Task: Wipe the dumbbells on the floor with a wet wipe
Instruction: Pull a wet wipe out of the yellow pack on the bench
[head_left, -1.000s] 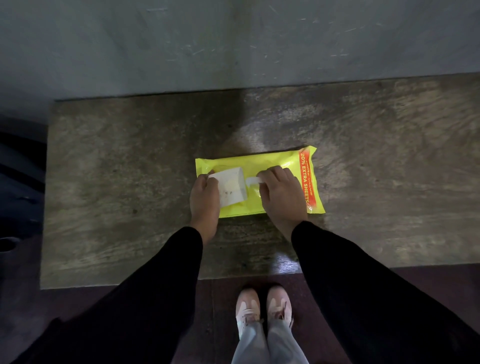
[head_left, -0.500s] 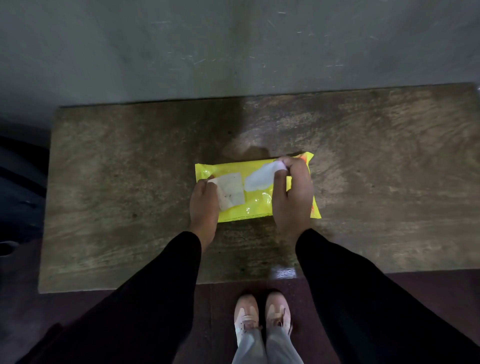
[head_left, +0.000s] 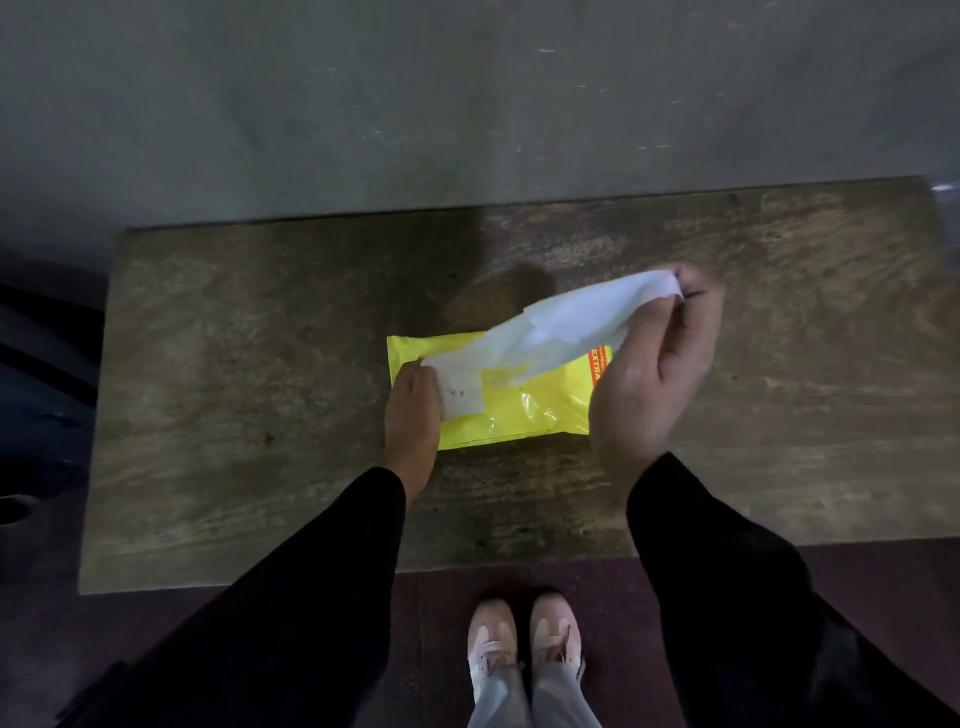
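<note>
the left hand (head_left: 410, 415) lies on the left end of the yellow wipe pack (head_left: 519, 410), which sits flat near the middle of the worktop (head_left: 234, 389), a little toward the far edge. its fingers (head_left: 415, 375) look nearly straight, pressing the pack down beside the peeled-back white flap (head_left: 462, 397); whether they also pinch the flap cannot be told. from the opening a wet wipe (head_left: 566, 325) stretches up and to the right, taut and partly unfolded, its lower end at or in the pack's opening. the right hand (head_left: 654, 374) is raised above the pack's right end, thumb and fingertips (head_left: 693, 291) pinching the far corner of the wipe, the other fingers loosely curled.

the step in hand appears to be drawing a wipe from the pack; the wiping itself has not begun, and no dumbbells show anywhere here. the next move likely calls for a steady pull away from the opening while the left hand holds the pack still, so that one sheet comes free without dragging the next, then closing the flap and turning to the floor.
</note>
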